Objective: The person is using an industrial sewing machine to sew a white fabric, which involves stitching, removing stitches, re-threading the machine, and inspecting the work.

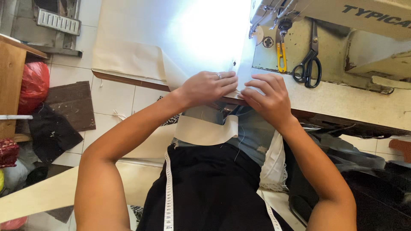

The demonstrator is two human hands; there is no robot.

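I press my left hand [208, 87] and right hand [266, 96] flat, fingers unclenched, on cream fabric [188, 34] at the tabletop [342, 102] near edge, black scissors [309, 64] lying far right.

I count two hands: left hand [208, 87], right hand [267, 99]. One ring on the left. One pair of black-handled scissors [309, 64]. One yellow-handled thread snip [281, 54]. One white measuring tape [168, 196]. One red plastic bag [33, 83]. One cream industrial sewing machine [364, 25].

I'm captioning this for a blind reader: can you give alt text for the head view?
Left hand and right hand press cream fabric flat on a sewing machine table; black-handled scissors lie beside them.
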